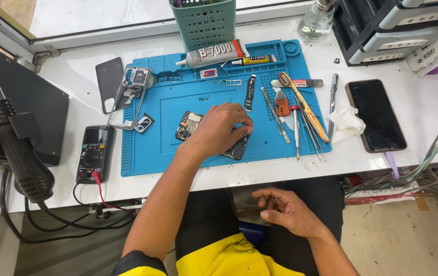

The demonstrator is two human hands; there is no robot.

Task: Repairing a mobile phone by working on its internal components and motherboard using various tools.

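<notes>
At frame centre, the left hand (222,129) presses fingertips onto a dark circuit board (189,125), seemingly steadying it on the blue mat (147,153), while the right hand (285,210) rests loosely curled, empty, below the bench (423,148).

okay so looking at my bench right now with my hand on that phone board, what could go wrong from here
1. The left hand presses bare fingers on the circuit board while the right hand rests below the table edge; the board might slide on the blue mat.
2. The tweezers and screwdrivers lie loose close by; a sweep of the arm could knock them off.
3. The multimeter's red lead dangles over the edge and may snag.
</notes>
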